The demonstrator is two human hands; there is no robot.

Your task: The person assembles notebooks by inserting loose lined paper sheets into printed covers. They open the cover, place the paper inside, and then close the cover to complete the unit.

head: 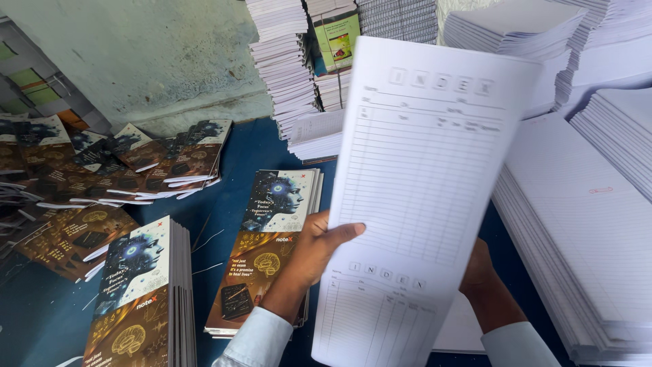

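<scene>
both hands, left hand (314,250) and right hand (479,268), closed around upright ruled sheet bundle (421,204) above printed covers (268,248)

Soft daylight, slight motion blur

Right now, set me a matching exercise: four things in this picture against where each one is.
Things:
1. ruled sheet
2. left hand
3. right hand
4. printed covers

Places:
a. behind the sheet's right edge
b. stacked flat on the blue table
c. held up between both hands
d. thumb across the sheet's left edge

Pairs: 1-c, 2-d, 3-a, 4-b
</scene>
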